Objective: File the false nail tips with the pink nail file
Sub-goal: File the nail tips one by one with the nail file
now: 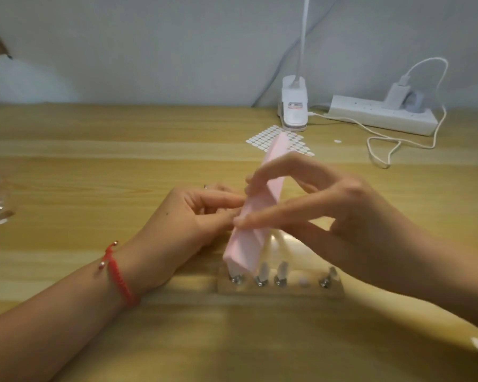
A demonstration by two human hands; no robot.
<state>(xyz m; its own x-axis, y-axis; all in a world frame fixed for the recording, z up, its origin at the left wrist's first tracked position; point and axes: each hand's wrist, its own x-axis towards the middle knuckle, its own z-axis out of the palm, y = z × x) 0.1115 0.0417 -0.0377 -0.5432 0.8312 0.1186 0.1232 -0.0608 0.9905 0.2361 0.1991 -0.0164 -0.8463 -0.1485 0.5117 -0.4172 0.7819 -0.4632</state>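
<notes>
The right hand (329, 205) pinches the long pink block nail file (244, 248) mid-length above the wooden table (94, 161).
Likely light and stiff, it slants 12 to 6 o'clock, low end at the thin, probably brittle clear false nail tips (265, 271); the left hand (204, 213) curls against its edge, grip hidden.

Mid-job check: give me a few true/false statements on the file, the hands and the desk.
1. The right hand holds the file. True.
2. The file is held level. False: it is steeply tilted, with its low end by the nail-tip stand.
3. The red bracelet is on the right wrist. False: it is on the left wrist.
4. A charger is plugged into the power strip. True.
</notes>
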